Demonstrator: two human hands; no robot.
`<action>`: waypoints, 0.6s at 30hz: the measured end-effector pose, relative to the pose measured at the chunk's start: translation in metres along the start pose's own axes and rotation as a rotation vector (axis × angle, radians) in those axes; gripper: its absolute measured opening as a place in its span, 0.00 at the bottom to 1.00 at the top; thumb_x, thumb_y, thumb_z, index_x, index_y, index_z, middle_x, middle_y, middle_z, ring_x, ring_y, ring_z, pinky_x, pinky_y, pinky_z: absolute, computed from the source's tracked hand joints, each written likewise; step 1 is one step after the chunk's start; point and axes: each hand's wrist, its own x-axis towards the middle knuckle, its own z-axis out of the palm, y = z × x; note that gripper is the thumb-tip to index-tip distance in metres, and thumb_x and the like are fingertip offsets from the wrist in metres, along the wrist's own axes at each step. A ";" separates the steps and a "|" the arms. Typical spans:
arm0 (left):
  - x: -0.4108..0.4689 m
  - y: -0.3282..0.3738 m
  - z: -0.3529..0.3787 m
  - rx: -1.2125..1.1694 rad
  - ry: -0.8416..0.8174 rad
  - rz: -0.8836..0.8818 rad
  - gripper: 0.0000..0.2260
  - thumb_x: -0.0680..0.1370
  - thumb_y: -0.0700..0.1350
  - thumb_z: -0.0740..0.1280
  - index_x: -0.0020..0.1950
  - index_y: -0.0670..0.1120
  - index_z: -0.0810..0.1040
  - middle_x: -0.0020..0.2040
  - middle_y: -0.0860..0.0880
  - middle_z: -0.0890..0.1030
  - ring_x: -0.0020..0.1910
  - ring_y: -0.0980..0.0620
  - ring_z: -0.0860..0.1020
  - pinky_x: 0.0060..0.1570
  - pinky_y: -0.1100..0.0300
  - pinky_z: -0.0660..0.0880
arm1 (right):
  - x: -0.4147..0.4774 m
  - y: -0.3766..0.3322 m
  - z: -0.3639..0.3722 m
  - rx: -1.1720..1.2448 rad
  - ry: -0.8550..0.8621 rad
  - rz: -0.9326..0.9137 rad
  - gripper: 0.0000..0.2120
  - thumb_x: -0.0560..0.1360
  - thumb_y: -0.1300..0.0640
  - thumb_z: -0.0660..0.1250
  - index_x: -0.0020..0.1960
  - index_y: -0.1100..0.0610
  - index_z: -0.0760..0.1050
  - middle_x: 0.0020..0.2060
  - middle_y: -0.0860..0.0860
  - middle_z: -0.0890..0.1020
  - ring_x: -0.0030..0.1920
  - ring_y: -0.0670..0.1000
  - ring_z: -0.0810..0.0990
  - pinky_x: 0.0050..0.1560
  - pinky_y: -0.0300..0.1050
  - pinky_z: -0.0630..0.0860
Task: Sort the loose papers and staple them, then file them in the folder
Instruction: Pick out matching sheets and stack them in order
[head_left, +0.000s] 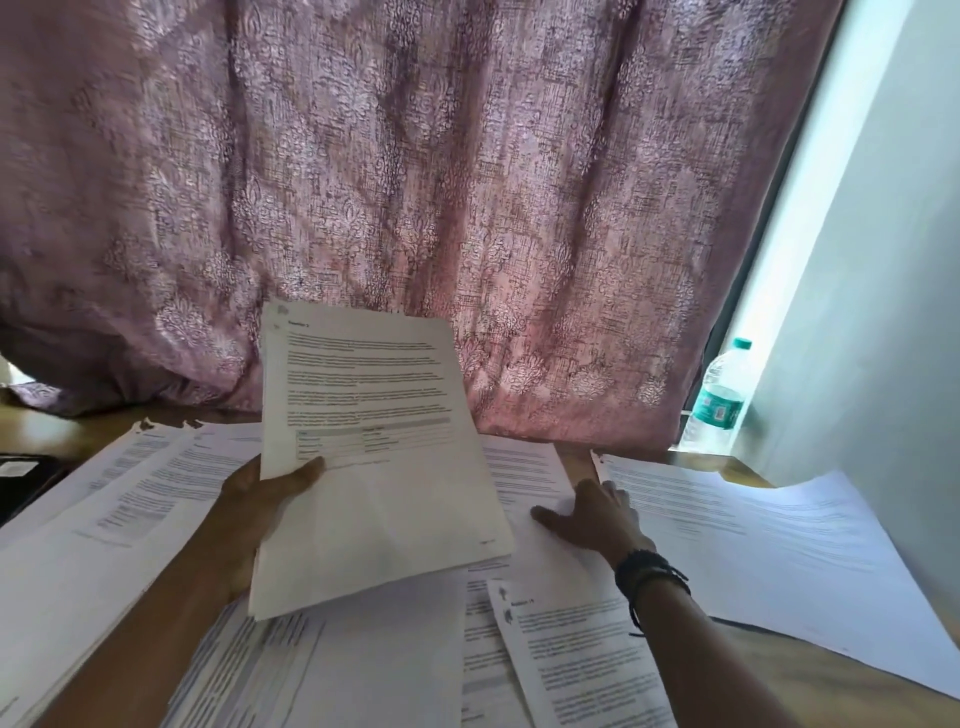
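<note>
- Our left hand (260, 499) grasps a stack of papers (374, 467), with the thumb pinched on the top page and the fingers hidden beneath. The stack is lifted off the table (831, 675) and tilted toward us in the middle of the view.
- Our right hand (592, 519) grasps nothing. It lies flat with fingers spread, pressing on a loose sheet (524, 473) at three o'clock of the stack.
- More loose papers (130, 493) fan out at nine o'clock, a printed page (582, 654) lies at five o'clock, and a big sheet (753, 530) lies at three o'clock, beyond the right hand.
- We judge this to be the sorting step, with pages being gathered into the held stack.
- To do it well, we would slide the pressed sheet toward us and read its heading. Then we would lay it on the stack in order, with the edges squared.
- The thumb's pinch sits near one edge, so a firmer hold would likely stop the pages from fanning.
- We can make out no stapler or folder, and a dark thing (21, 478) at nine o'clock is unclear.
- The water bottle (719, 400) stands at two o'clock, well apart from the papers, and we would steer clear of it.
</note>
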 end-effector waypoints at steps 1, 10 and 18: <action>0.000 0.000 0.000 0.005 -0.003 0.003 0.09 0.76 0.39 0.68 0.53 0.50 0.80 0.48 0.50 0.85 0.47 0.47 0.81 0.40 0.56 0.76 | 0.007 0.001 0.001 0.009 -0.026 0.012 0.34 0.69 0.33 0.69 0.61 0.59 0.72 0.60 0.58 0.75 0.61 0.59 0.73 0.56 0.51 0.74; 0.000 -0.001 0.001 -0.033 -0.038 0.026 0.11 0.76 0.38 0.68 0.55 0.49 0.80 0.50 0.48 0.85 0.48 0.45 0.83 0.41 0.54 0.79 | 0.019 0.005 -0.014 0.308 0.090 -0.131 0.20 0.68 0.52 0.73 0.58 0.57 0.79 0.54 0.50 0.82 0.54 0.54 0.79 0.51 0.45 0.75; 0.002 -0.002 -0.004 -0.063 -0.038 0.058 0.07 0.75 0.41 0.68 0.51 0.50 0.80 0.44 0.51 0.86 0.45 0.46 0.82 0.43 0.52 0.77 | -0.017 -0.013 -0.088 0.466 0.693 -0.436 0.06 0.77 0.59 0.67 0.47 0.60 0.81 0.39 0.57 0.85 0.36 0.56 0.80 0.40 0.46 0.73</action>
